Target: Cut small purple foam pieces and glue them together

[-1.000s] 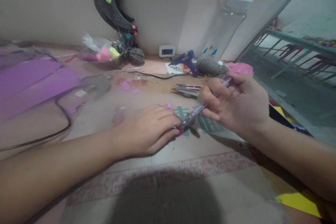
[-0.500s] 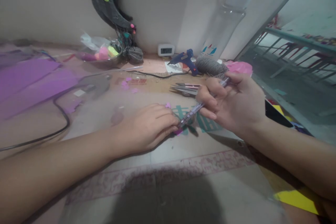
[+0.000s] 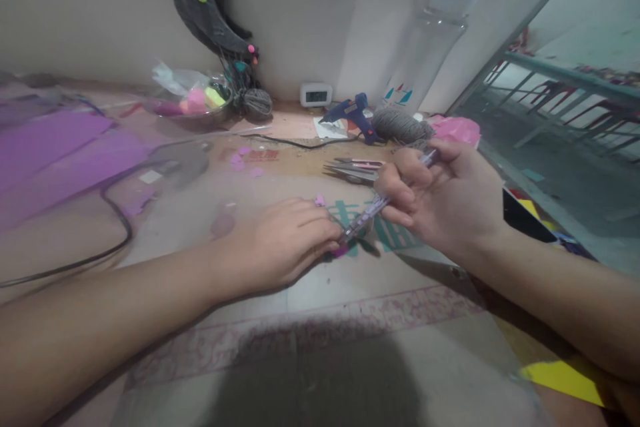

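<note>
Cluttered table (image 3: 50, 240), patterned stick (image 3: 367, 215), slanting down leftward

The desk (image 3: 285, 159) bears a printed sheet (image 3: 380, 360) across its near edge. Purple sheets (image 3: 60, 153) lie toward its left edge; a bowl (image 3: 197, 119), a small digital clock (image 3: 316, 95) and a blue glue gun (image 3: 356, 116) line its far edge.

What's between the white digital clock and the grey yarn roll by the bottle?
The blue glue gun, with part of a white card under its nozzle end, between clock and yarn roll. Head view shows it.
</note>
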Tool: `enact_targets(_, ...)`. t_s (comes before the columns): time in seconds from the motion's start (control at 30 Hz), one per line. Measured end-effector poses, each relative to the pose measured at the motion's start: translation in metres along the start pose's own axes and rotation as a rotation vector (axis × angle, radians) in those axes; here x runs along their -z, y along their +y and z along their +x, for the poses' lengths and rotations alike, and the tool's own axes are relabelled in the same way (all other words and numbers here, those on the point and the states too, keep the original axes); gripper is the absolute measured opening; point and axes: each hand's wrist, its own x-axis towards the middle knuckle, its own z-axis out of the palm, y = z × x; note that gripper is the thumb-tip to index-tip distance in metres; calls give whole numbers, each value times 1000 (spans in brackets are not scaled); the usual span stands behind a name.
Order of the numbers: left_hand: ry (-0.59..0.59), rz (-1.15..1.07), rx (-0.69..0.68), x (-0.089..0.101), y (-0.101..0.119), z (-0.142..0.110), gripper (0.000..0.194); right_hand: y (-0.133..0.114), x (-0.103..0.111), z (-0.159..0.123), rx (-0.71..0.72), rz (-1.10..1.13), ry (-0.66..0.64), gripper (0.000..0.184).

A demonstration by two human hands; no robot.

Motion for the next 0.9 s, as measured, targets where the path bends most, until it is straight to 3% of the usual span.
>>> enact_targets(0.27,-3,9,16,-1,-1,1,25,2,3,1,-12,91,-25,45)
enact_targets(0.6,-42,-26,69,2,0,2,27,6,-2,5,37,-101,87,50)
enact_targets(0.7,-43,-38,94,4,2,3,28,15,-2,4,99,-105,46,45)
enact_targets(0.8,-38,-47,112,7,3,4,25,27,1,-2,93,-273,-51,37)
enact_targets(0.9,-30,-84,149,10,2,2,20,34,4,-7,29,-427,-112,47)
